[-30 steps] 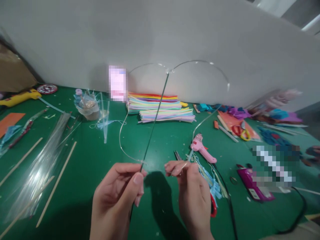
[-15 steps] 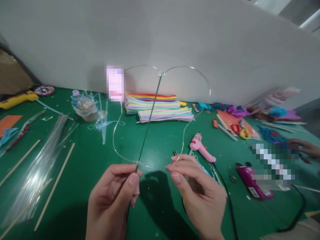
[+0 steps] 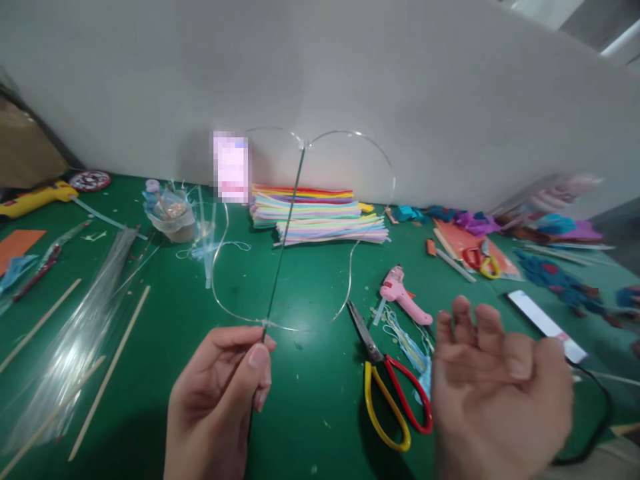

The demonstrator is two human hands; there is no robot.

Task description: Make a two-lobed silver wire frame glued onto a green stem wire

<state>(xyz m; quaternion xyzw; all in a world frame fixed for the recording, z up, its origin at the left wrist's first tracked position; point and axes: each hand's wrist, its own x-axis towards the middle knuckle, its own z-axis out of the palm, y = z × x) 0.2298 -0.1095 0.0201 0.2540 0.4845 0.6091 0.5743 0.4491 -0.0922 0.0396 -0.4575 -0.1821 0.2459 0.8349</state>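
Note:
My left hand (image 3: 227, 387) pinches a thin dark green rod (image 3: 285, 243) near its lower part and holds it upright, tilted slightly right. Two shiny clear wire loops (image 3: 214, 273) bulge out on either side of the rod, joined to it at the top and just above my fingers. On the right, my right hand (image 3: 500, 393) is raised palm up, its fingers apart and loosely bent, with nothing in it. Between the hands lie scissors (image 3: 393, 400) with one yellow and one red handle, blades partly apart.
A pink glue gun (image 3: 403, 297) and blue strands (image 3: 405, 340) lie beyond the scissors. Bundles of coloured pipe cleaners (image 3: 320, 220) sit by the wall beside a phone (image 3: 230, 167). Clear strips (image 3: 80, 333) and wooden sticks (image 3: 113, 370) lie left; another phone (image 3: 547, 327) lies right.
My right hand has left the wire's lower right side, swung right and turned palm up, uncovering the scissors. My left hand and the wire shape have shifted slightly left.

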